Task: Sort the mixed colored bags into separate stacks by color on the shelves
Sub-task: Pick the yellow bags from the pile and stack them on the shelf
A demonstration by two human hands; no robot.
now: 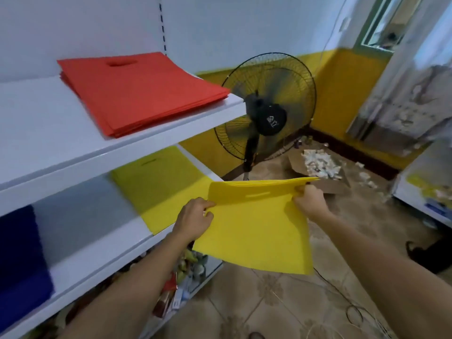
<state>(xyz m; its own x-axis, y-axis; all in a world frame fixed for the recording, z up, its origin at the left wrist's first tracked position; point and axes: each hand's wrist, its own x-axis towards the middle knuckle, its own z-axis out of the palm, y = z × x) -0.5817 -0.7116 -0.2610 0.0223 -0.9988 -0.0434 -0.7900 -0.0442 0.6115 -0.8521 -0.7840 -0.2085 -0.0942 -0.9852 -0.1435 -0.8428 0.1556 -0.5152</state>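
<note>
I hold a thin stack of yellow bags (pixel 259 226) in the air, just right of the shelf end. My left hand (pixel 194 220) grips its left edge and my right hand (pixel 308 199) pinches its top right corner. On the upper shelf (pixel 36 133) lies a stack of red bags (pixel 139 94). The middle shelf (pixel 102 243) carries yellow bags (pixel 159 182) at its right end and dark blue bags (pixel 19 263) at its left. The held stack hangs slightly lower than the middle shelf's yellow pile and to its right.
A black standing fan (pixel 266 113) stands close behind the shelf end. A cardboard box of scraps (pixel 320 170) sits on the tiled floor beyond. Mixed small goods (pixel 186 272) fill the bottom shelf. Cables (pixel 354 311) lie on the floor at the lower right.
</note>
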